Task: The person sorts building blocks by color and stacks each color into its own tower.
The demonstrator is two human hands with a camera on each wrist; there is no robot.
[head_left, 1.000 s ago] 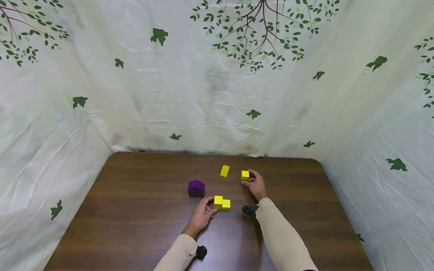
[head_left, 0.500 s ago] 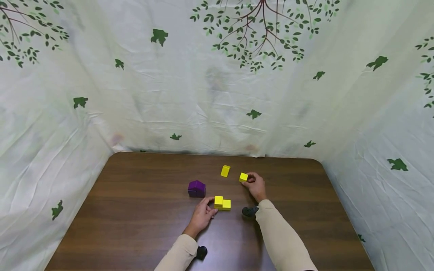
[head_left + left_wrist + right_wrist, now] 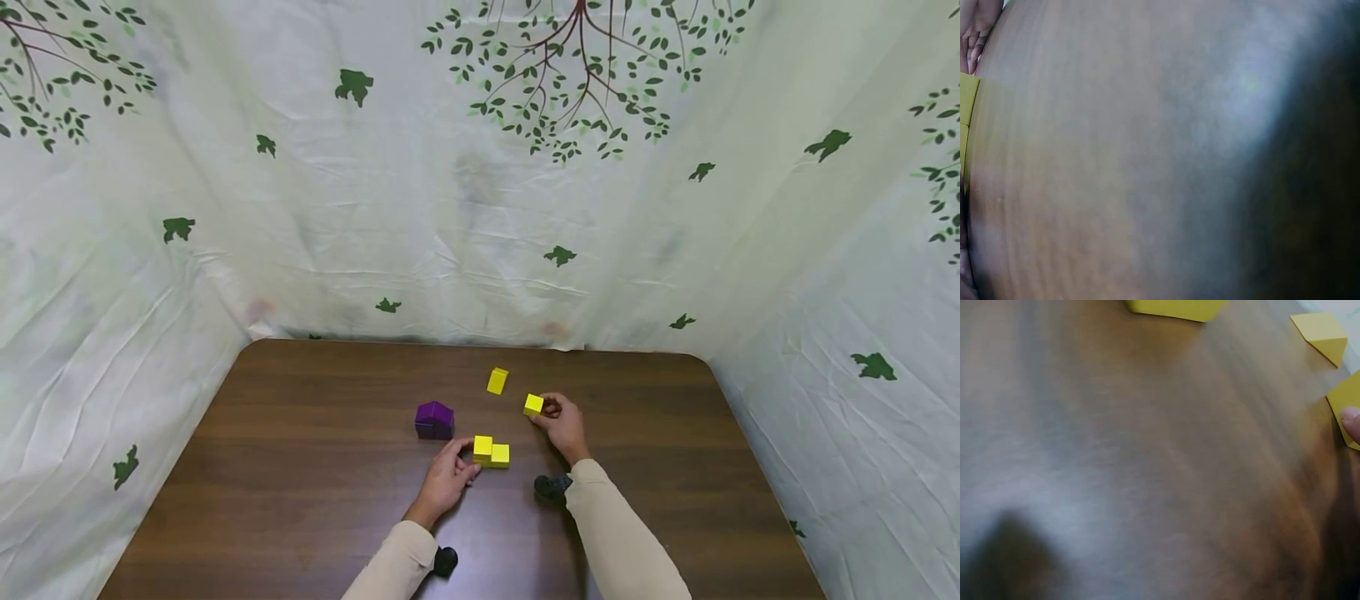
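My right hand (image 3: 564, 427) pinches a yellow cube (image 3: 533, 405) between thumb and fingers; a fingertip shows on that cube (image 3: 1341, 406) at the right edge of the right wrist view. Nearer the front, my left hand (image 3: 444, 485) holds the left side of a small group of yellow blocks, index finger behind and thumb in front. In this group a taller yellow block (image 3: 483, 447) stands against a lower one (image 3: 501, 455) on its right. The left wrist view catches only a sliver of these yellow blocks (image 3: 967, 103).
A purple block (image 3: 434, 420) with a peaked top sits on the brown table (image 3: 315, 467), just beyond my left fingers. Farther back lies a yellow wedge-shaped block (image 3: 497, 381), sloped faces showing in the right wrist view. A white leaf-print curtain (image 3: 465, 250) hangs behind and at both sides.
My right hand has brought its yellow cube nearer and slightly left, tilting it on the way. The left hand and the blocks beside it stay where they were.
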